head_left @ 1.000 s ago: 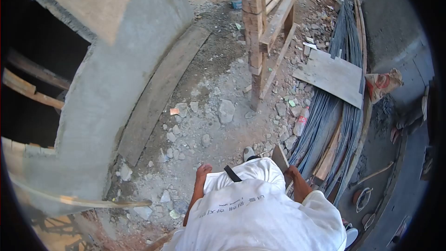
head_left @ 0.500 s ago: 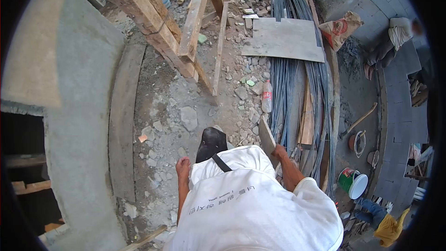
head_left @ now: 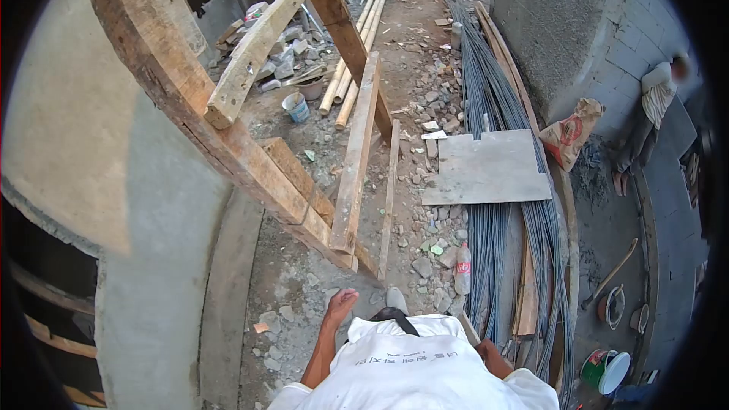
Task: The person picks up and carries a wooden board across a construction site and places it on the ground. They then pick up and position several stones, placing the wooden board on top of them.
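My left hand (head_left: 343, 305) hangs in front of my white shirt, its fingers loosely curled with nothing visible in them. It is just short of the lower end of a wooden frame of planks (head_left: 281, 205). At my right side, my right hand (head_left: 490, 351) is closed on a thin flat grey board (head_left: 468, 329) held on edge. The shirt hides part of that arm, and only a narrow strip of the board shows. A shoe tip (head_left: 396, 300) shows ahead of me on the rubble path.
Steel rods (head_left: 493, 258) run along the right under a flat panel (head_left: 486, 167). Beside them lie a plastic bottle (head_left: 462, 267) and a paper sack (head_left: 571, 134). A bucket (head_left: 605, 370) stands right; another person (head_left: 645, 121) is beyond. Bamboo poles (head_left: 364, 45) lie ahead.
My view has tilted up and I have moved forward along the path. The wooden frame is nearer, my left hand has swung forward, and the board in my right hand shows less.
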Available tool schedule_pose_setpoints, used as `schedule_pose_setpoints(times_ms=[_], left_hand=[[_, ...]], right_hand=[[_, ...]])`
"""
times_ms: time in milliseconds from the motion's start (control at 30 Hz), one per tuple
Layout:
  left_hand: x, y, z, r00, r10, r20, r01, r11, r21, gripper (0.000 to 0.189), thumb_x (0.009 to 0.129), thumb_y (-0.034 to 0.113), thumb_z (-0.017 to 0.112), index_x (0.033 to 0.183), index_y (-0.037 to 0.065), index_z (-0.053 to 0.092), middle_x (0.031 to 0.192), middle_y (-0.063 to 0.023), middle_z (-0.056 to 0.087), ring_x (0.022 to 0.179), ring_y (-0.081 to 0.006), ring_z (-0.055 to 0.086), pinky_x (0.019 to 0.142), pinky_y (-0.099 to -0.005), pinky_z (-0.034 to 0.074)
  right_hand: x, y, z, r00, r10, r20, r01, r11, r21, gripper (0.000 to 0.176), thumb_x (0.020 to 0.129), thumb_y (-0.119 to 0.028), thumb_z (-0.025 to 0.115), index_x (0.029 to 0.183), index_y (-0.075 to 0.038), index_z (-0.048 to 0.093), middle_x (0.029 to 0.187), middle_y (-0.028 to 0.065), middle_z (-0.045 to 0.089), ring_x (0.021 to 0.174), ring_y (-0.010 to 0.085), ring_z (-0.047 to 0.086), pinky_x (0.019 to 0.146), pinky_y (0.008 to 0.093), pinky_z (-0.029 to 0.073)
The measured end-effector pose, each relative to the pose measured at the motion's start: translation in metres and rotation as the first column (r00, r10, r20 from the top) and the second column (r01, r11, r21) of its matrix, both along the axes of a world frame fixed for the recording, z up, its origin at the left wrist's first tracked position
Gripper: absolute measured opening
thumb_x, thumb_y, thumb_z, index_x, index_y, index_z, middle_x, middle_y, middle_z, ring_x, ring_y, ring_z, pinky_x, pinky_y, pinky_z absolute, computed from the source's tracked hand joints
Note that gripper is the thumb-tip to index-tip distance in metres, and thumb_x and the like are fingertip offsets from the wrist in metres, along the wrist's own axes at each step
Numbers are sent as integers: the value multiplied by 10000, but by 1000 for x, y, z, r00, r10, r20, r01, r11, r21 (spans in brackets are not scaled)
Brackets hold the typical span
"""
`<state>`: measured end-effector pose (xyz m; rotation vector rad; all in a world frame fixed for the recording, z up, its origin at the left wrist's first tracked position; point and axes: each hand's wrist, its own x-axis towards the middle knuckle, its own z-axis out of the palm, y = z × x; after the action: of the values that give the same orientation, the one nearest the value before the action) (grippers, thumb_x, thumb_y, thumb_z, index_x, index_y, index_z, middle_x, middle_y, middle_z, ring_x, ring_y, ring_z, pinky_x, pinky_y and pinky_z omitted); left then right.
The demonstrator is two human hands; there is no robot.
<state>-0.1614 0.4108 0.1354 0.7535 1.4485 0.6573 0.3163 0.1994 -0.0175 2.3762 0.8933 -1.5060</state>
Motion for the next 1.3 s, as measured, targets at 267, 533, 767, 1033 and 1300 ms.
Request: schedule_pose_setpoints(times_ms=[267,533,767,1033,1300], left_hand=[[60,76,47,950,-311,19,308,947,96,400,814,223,636,1126,-4,528,1026,-112,585,936,-146,545,808,-261,437],[111,159,110,930,-352,105,308,903,299,346,855,146,573,1148,-24,500,1101,-116,564,1025,-164,529,899,-283,416],[154,247,89,977,-172,127,127,945,302,326,854,131,568,1124,-41,510,1057,-129,579,996,-176,546,872,-284,436],[213,375,83,991,-123,-43,130,951,282,305,845,131,571,1101,-28,529,1029,-112,596,938,-147,558,838,-267,436],[227,456,132,995,51,-84,-19,937,348,301,840,127,573,1094,-30,536,1031,-109,595,941,-143,557,846,-257,427]], right_hand=[[-31,79,69,977,-136,166,144,989,-38,456,660,-245,664,1030,15,600,1080,200,588,1021,310,569,862,372,460],[-35,118,59,957,-203,207,186,978,96,381,667,-238,637,955,12,630,1045,217,594,984,343,576,833,401,458],[42,149,-65,994,-45,96,47,999,-16,274,677,-140,620,911,0,653,988,219,612,988,332,578,831,405,459],[112,326,61,984,-43,175,54,997,-60,413,645,-260,686,897,62,628,979,238,611,966,336,590,805,397,477],[208,472,60,990,-58,128,37,986,161,448,676,-254,630,957,87,559,957,296,585,922,389,584,773,424,471]])
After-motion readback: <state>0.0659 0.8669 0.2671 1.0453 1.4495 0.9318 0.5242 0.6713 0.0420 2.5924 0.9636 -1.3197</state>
